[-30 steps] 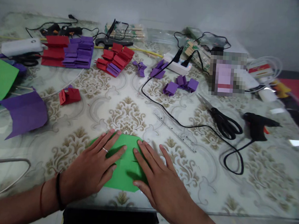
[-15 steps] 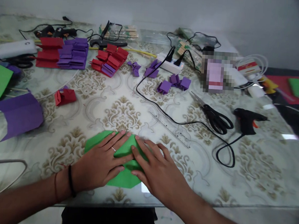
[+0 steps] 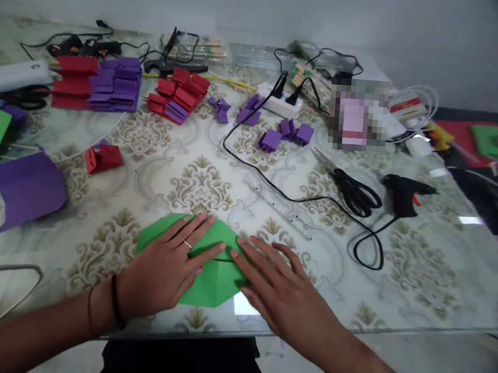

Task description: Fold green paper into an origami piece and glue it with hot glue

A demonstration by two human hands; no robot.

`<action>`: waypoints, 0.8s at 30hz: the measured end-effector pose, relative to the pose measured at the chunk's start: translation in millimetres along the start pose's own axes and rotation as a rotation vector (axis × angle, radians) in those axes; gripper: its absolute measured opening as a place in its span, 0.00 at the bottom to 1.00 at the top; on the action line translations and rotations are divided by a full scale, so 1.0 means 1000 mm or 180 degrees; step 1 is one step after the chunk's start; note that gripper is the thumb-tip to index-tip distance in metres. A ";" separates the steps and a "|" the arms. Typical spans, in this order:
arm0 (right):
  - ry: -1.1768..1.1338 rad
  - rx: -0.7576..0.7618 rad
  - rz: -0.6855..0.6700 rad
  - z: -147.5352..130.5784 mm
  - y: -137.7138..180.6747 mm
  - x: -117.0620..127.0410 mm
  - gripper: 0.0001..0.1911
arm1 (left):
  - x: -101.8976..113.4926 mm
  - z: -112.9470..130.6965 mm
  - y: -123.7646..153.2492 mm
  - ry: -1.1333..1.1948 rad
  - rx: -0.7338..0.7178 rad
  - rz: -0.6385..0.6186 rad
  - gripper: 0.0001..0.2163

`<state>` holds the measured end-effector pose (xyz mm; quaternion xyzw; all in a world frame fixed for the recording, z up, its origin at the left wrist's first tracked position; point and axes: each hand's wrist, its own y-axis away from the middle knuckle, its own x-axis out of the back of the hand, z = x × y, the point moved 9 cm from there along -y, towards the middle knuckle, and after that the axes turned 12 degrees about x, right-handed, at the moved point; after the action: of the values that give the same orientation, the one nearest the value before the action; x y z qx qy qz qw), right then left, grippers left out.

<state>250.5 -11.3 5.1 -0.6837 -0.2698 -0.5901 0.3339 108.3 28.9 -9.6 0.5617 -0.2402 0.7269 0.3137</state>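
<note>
A sheet of green paper (image 3: 212, 286) with cut-off corners and a fold across its middle lies flat near the table's front edge. My left hand (image 3: 170, 266) rests on its left half, fingers stretched out and palm down, covering part of the paper. Over the right edge lies my right hand (image 3: 272, 279), its fingers extended and their tips touching the paper by the fold. Neither hand grips anything. Beyond the paper, a clear ruler (image 3: 279, 211) lies at a slant on the table.
Black-handled scissors (image 3: 355, 191) and a black glue gun (image 3: 406, 194) with a looping cord lie to the right. Folded purple and red paper pieces (image 3: 181, 96) stand farther back, near a white power strip (image 3: 278, 102). At left are a curved purple sheet (image 3: 29, 191) and a red folded piece (image 3: 103, 158).
My right hand has slid rightward along the paper, away from my left hand, uncovering more of the fold. My left hand stays pressed on the sheet. The view has shifted slightly.
</note>
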 end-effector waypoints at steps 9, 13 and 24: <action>-0.0605 0.0233 -0.0175 -0.018 -0.001 -0.020 0.23 | -0.003 0.006 0.005 -0.0220 0.0023 0.0040 0.27; -0.0624 0.0198 -0.0081 -0.012 0.003 -0.013 0.20 | -0.007 0.001 0.008 -0.0083 0.0088 -0.0010 0.26; -0.1332 -0.0587 0.0579 0.054 -0.050 0.013 0.15 | -0.010 0.013 0.007 0.0002 -0.0105 -0.0252 0.31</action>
<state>248.2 62.2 20.2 -0.8401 -0.2154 -0.4253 0.2587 113.4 13.2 -15.9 0.5652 -0.2296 0.7101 0.3516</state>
